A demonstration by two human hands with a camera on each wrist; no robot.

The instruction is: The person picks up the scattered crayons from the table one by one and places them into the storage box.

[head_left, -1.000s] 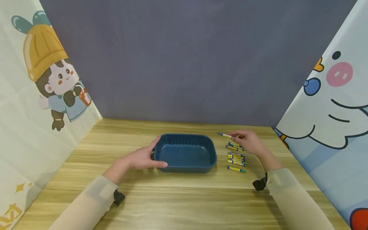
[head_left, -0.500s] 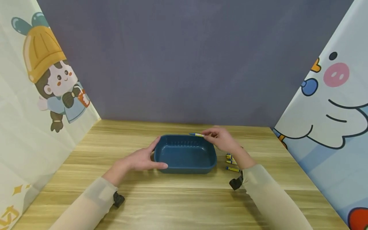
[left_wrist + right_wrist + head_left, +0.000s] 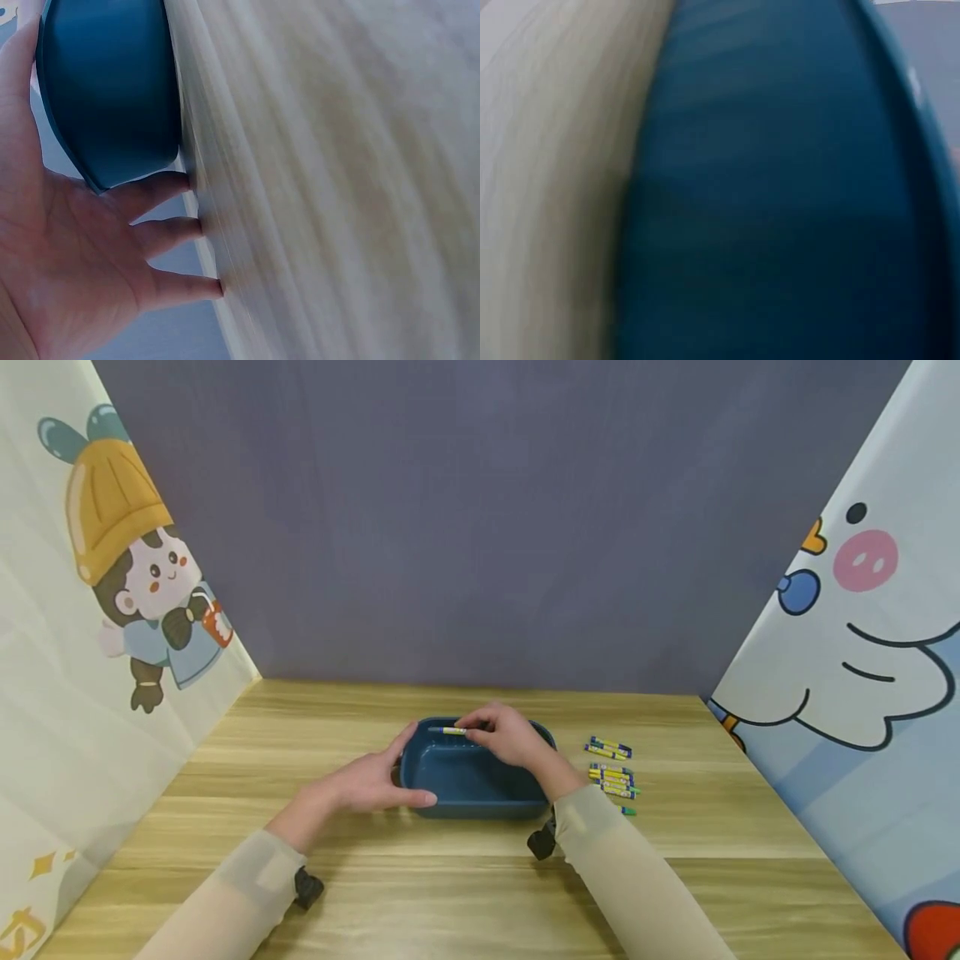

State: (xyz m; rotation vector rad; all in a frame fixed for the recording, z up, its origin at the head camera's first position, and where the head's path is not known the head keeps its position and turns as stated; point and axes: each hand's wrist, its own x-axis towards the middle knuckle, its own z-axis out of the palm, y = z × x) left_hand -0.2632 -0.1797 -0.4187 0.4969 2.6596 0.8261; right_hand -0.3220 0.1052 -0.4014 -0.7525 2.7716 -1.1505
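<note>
Above the far left part of a dark blue rectangular box (image 3: 480, 810), my right hand (image 3: 506, 735) pinches a crayon (image 3: 450, 731) with a yellow and white wrapper. The crayon lies nearly level, its dark blue end pointing left. My left hand (image 3: 367, 781) rests against the box's left end, thumb along the front rim and index finger at the back left corner. In the left wrist view the other fingers (image 3: 180, 287) reach straight down to the tabletop. Blurred blue box wall (image 3: 780, 180) fills most of the right wrist view, where the right hand is out of sight.
Right of the box, several yellow-wrapped crayons (image 3: 613, 777) lie on the wooden table (image 3: 420, 885). Two more crayons (image 3: 609, 748) lie behind them; the green-tipped front one (image 3: 628, 811) is partly hidden by my right sleeve. A grey panel (image 3: 480, 527) stands at the back.
My right hand has carried the crayon leftward from beside the crayons on the right to over the box. The left hand has stayed at the box's left end.
</note>
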